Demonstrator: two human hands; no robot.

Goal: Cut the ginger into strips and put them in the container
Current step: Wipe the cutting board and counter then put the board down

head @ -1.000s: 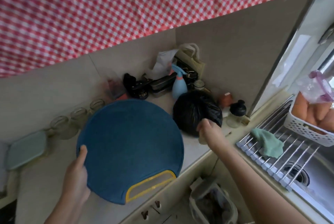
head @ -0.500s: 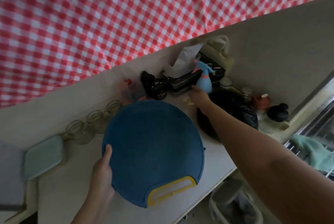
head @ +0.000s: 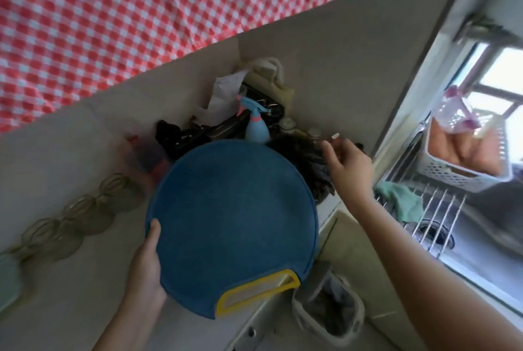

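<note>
My left grip (head: 147, 260) is clasping the blue cutting board (head: 232, 223) at its 8 o'clock rim, over the bench (head: 70, 308). My right grip (head: 349, 163) is hovering at the board's 2 o'clock above a black bag (head: 305, 158), fingers loosely curled; whether it is grasping ginger I cannot tell.

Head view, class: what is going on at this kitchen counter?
A person stands at the counter, setting up. The left hand grips the near left edge of a round blue cutting board that lies on the counter. The right hand is raised past the board's far right edge, above a black bag. It is too blurred to tell whether it holds anything. No ginger or knife shows plainly, and nothing lies on the board, so cutting has not begun.
</note>
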